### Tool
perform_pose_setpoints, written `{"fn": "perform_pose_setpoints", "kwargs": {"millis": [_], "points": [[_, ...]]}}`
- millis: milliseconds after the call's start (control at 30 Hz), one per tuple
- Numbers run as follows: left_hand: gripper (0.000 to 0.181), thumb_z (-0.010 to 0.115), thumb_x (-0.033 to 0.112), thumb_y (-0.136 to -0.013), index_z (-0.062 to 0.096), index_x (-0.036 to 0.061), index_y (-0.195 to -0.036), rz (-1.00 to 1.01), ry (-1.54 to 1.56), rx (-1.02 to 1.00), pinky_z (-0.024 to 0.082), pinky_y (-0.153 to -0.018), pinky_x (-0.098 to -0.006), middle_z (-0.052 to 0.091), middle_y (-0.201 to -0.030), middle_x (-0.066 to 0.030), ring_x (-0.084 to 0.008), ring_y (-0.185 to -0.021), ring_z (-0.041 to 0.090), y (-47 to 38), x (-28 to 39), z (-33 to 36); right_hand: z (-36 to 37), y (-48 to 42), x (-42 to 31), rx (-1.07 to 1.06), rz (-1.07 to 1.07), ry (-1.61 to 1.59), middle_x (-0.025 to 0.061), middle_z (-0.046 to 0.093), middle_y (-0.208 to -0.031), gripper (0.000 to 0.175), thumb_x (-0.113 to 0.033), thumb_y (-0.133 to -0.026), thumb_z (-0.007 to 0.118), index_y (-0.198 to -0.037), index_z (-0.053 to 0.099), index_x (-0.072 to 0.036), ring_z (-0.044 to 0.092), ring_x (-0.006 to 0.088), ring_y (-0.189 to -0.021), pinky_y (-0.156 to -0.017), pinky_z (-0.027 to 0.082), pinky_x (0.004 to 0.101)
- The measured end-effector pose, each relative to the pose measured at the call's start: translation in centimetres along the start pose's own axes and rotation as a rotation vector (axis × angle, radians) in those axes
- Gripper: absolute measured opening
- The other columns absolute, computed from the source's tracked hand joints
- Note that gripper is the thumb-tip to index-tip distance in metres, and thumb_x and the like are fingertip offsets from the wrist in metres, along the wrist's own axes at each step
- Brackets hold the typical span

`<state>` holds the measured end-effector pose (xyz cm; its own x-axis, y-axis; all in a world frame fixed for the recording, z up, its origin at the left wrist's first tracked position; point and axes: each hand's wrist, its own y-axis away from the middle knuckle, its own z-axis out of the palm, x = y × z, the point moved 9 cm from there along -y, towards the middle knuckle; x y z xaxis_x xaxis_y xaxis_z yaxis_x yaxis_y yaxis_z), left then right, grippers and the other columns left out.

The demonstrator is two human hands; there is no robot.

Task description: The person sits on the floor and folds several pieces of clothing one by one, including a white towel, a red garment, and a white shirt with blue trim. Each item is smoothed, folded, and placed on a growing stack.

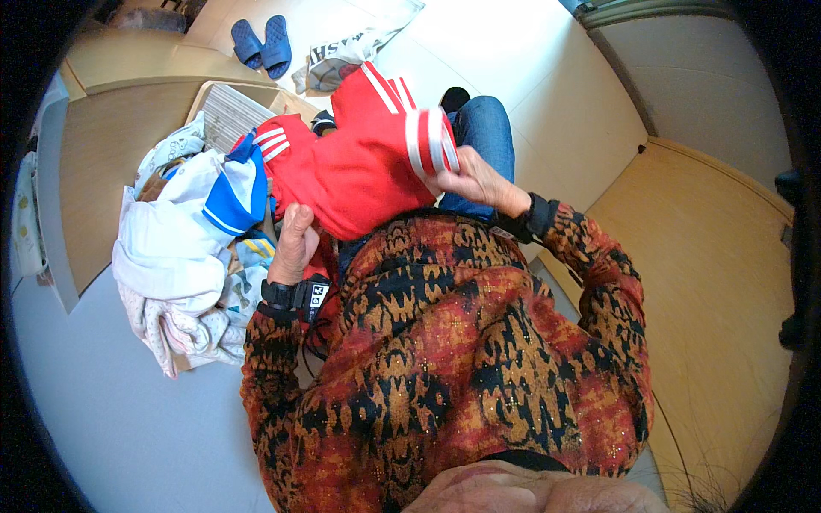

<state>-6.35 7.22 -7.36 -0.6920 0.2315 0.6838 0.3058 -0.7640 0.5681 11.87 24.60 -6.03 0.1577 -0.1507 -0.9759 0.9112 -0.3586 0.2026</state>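
A red knit garment with white-striped bands lies across my lap. My right hand pinches it beside a red-and-white striped band. At the garment's left edge, my left hand is curled with the thumb up, and the red cloth runs to its fingers; the grip itself is partly hidden. Close by on the left is a heap of clothes: a white garment with a blue collar-like part, and pale patterned cloth below it.
Behind the heap stands an open wooden drawer or box. Blue slippers and a printed plastic bag lie on the tiled floor. A wooden panel is on my right; the heap rests on a grey-blue surface.
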Motion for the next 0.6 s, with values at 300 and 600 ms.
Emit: {"fn": "perform_pose_setpoints", "kwargs": {"millis": [300,600], "points": [[0.056,0.069,0.017,-0.081,0.046,-0.0034,-0.128,0.148,-0.319,0.081,0.038,-0.101,-0.0339,0.056,-0.125,-0.0112,-0.021,-0.113,0.054,-5.8,1.7,2.4,-2.5,-7.5,1.6,0.178,0.138,-0.39,0.006,0.064,-0.097,0.049,-0.037,-0.084,0.065,-0.116,0.056,-0.001,0.06,0.0123,-0.085,-0.075,0.049,0.0257],[0.06,0.068,0.011,-0.081,0.04,-0.0018,-0.132,0.271,-0.268,0.105,0.035,-0.104,-0.0359,0.05,-0.13,-0.0113,-0.0222,-0.119,0.049,-7.5,4.0,3.0,-2.2,-8.9,1.2,0.287,-0.075,0.023,0.0156,0.064,-0.103,0.048,-0.022,-0.081,0.068,-0.119,0.051,0.001,0.06,0.02,-0.097,-0.085,0.046,0.0319]]}}
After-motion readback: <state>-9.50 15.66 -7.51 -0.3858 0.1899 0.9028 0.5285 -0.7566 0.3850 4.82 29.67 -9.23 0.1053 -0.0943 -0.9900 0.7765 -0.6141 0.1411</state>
